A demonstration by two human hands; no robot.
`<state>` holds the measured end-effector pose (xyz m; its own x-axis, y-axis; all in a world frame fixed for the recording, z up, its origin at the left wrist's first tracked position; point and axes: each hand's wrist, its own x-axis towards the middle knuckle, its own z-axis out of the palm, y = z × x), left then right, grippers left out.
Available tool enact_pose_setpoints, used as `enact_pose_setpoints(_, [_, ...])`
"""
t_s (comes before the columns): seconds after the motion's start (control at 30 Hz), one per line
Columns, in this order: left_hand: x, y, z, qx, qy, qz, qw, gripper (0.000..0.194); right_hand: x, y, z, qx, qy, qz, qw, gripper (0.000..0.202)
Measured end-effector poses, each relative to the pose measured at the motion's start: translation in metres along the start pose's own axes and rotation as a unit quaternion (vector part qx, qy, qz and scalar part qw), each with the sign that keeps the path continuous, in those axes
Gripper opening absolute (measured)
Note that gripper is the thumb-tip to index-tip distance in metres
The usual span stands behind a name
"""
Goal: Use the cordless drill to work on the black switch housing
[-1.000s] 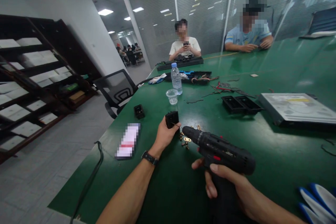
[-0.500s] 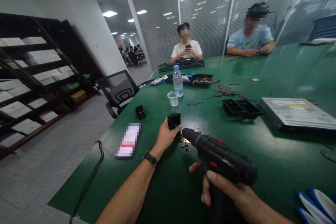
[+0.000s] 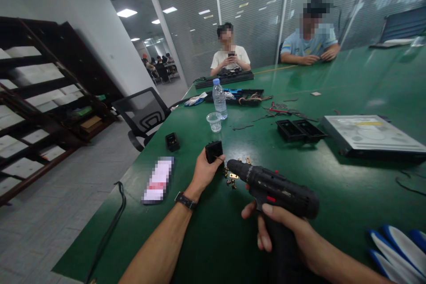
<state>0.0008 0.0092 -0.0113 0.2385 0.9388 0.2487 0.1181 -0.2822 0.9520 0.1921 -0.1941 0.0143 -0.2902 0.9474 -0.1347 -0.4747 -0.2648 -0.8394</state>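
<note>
My left hand (image 3: pixel 203 169) is closed around a small black plastic box (image 3: pixel 214 151), its hollow side facing right. In my right hand (image 3: pixel 282 226) is a black power drill (image 3: pixel 279 188), gripped by the handle. The drill's chuck points left, and a thin bit reaches to the box; whether it touches a screw inside I cannot tell. Beneath the chuck, several small brass pieces (image 3: pixel 233 176) lie on the green table (image 3: pixel 213 239). Another small black box (image 3: pixel 172 141) stands to the left, and a black double box (image 3: pixel 300 131) sits farther right.
A phone (image 3: pixel 158 181) lies left of my forearm. Beyond my left hand stand a clear cup (image 3: pixel 214 122) and a water bottle (image 3: pixel 219 100). A silver metal case (image 3: pixel 372 135) and white-blue gloves (image 3: pixel 397 248) are on the right. Two people sit across the table.
The view has shifted slightly, so most things appear a little farther left. The black box in my left hand has tilted a little, and both hands keep their hold.
</note>
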Motion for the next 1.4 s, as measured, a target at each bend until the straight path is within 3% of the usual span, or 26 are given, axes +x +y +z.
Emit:
enact_pose_setpoints(0.4, [0.0,0.002,0.001,0.006,-0.002,0.003,1.0,0.049,0.001,-0.006,-0.001,0.006,0.016,0.034,0.999,0.043])
enact_pose_setpoints(0.73, [-0.001,0.005,0.006,0.097,0.034,0.032,0.994,0.043,0.0,0.0,0.002,0.006,0.003,-0.005,1.0,0.039])
enact_pose_setpoints(1.07, [-0.004,0.012,0.008,0.129,0.042,0.043,0.99,0.038,-0.006,-0.005,0.001,-0.074,0.0,-0.029,0.997,0.038])
enact_pose_setpoints(1.4, [-0.001,0.009,0.007,0.086,0.01,0.04,0.995,0.042,0.0,-0.013,0.002,0.03,0.018,-0.021,0.999,0.039])
